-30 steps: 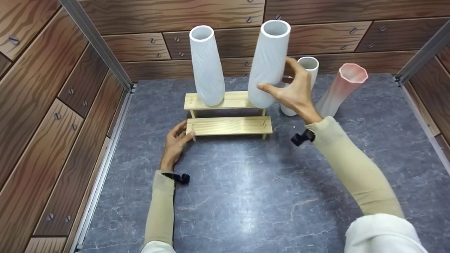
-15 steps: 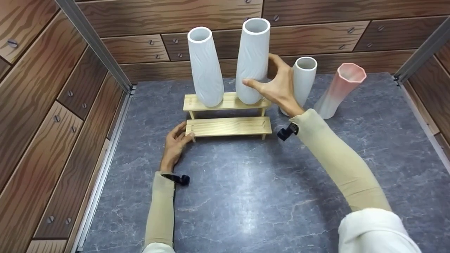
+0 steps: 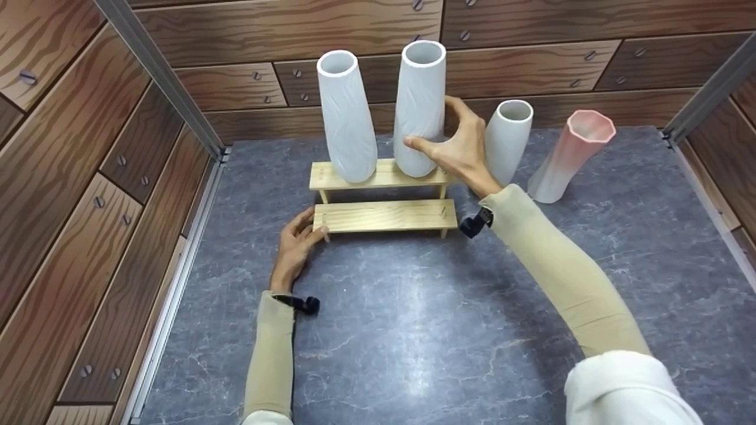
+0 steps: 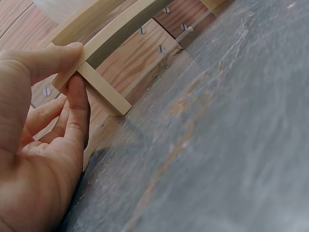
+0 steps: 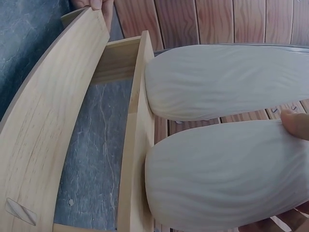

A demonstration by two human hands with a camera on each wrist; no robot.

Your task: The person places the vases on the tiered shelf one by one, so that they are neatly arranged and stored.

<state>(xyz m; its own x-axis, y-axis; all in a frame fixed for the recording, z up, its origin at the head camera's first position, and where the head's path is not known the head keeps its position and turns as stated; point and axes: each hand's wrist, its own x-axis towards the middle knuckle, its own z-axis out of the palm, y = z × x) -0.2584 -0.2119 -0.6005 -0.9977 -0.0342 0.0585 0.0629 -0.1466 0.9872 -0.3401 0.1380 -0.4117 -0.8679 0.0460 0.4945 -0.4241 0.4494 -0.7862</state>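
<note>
My right hand (image 3: pixel 463 147) holds a tall white vase (image 3: pixel 420 100) around its lower half, thumb in front. The vase stands upright on the upper step of a two-tier wooden stand (image 3: pixel 384 216), its base right at the board in the right wrist view. To its left on the same step is a second, similar white vase (image 3: pixel 347 118), a narrow gap between them. My left hand (image 3: pixel 293 248) pinches the left end of the lower step, thumb on top and a finger (image 4: pixel 77 108) beneath, beside the leg. The fingers behind the held vase are mostly hidden.
Right of the stand, a shorter white vase (image 3: pixel 509 141) stands on the dark marbled surface (image 3: pixel 413 330), partly behind my right hand. Farther right is a pink-to-white vase (image 3: pixel 570 159). Wood-patterned panels (image 3: pixel 236 82) wall in the back and sides.
My right hand has moved left with the white vase and settled it on the upper step, closer to the other vase. The left hand stays at the lower step's end.
</note>
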